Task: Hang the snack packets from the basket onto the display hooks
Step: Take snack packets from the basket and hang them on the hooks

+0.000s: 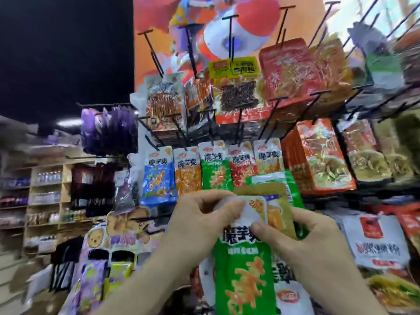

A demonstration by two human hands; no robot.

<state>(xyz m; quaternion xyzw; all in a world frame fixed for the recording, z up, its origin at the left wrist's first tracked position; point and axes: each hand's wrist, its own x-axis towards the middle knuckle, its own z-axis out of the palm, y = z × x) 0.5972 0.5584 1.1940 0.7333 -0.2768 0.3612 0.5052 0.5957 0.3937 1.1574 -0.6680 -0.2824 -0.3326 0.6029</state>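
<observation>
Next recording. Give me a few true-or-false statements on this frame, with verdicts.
1. The left hand and right hand both hold the green packet. True.
2. The green packet hangs from one of the hooks. False: the hands hold it below them.
3. Purple packets hang at the left. True.
4. A blue packet hangs at the right end of the row above the hands. False: it hangs at the left end.
</observation>
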